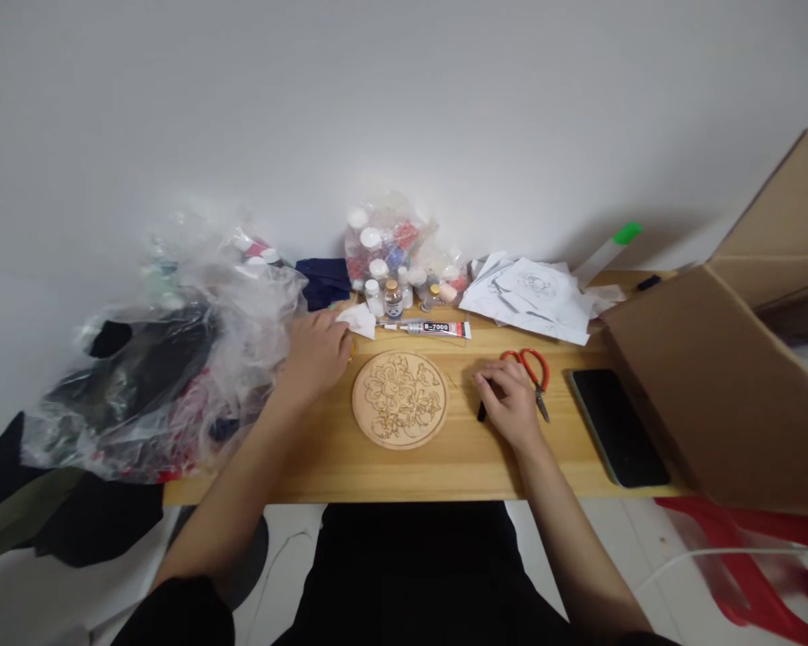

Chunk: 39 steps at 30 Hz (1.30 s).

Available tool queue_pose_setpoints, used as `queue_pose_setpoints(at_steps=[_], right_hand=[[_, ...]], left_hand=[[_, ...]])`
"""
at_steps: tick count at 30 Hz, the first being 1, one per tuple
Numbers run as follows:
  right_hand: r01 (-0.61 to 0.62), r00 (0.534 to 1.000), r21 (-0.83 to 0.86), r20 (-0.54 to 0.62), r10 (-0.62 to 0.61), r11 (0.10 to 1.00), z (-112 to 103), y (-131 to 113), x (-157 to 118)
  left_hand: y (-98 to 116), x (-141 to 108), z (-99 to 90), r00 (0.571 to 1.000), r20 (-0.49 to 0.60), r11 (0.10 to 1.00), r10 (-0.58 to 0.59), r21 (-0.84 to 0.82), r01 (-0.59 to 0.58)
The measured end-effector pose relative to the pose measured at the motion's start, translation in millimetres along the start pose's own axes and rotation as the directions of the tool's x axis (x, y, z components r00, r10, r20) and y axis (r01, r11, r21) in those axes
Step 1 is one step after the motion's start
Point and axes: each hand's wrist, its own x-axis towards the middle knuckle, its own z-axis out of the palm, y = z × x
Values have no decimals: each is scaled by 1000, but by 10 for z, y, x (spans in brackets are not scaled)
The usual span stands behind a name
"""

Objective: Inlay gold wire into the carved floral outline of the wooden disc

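A round wooden disc [399,400] with a carved flower pattern lies on the wooden table [390,477] between my hands. My left hand [318,353] is beyond its left edge, fingers bent beside a crumpled white tissue [359,320]; a yellow-handled thing shows partly under the fingers. My right hand [507,399] rests right of the disc, fingers curled by a short black object [482,412], partly hidden. Red-handled scissors or pliers [536,370] lie just beyond this hand. A B-7000 glue tube [434,328] lies behind the disc.
Clear plastic bags [242,296] fill the left side. Small bottles [392,299] and bagged jars stand at the back. Papers [535,292] lie back right, near a green-capped tube [610,253]. A phone [616,426] and an open cardboard box [707,386] are at the right.
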Motion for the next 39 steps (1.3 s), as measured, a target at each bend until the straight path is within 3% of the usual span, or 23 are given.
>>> queue_pose_setpoints(at_steps=[10,19,25,30,36,39], right_hand=[[27,1000,-17,-4,-27,1000,5,7,-2],[31,999,-25,9,-31,999,5,20,-2],[23,1000,-22,12,-23,999,13,29,-9],[15,1000,-24,17,-15,1000,5,27,-16],[7,1000,-27,15,-6,1000,2,20,-12],[2,1000,-21,14,-2,1000,7,18,-6]], left_hand=[[495,-81,194,959,113,966,259,-9,-260],[600,-51,242,942,112,948,318,-7,-319],[576,-58,261,941,48,942,335,-15,-334],[493,18,201,942,-78,944,325,-34,-328],[139,145,-29,937,-283,969,203,-81,-234],[-62,180,-66,936,-328,978,129,-112,-174]])
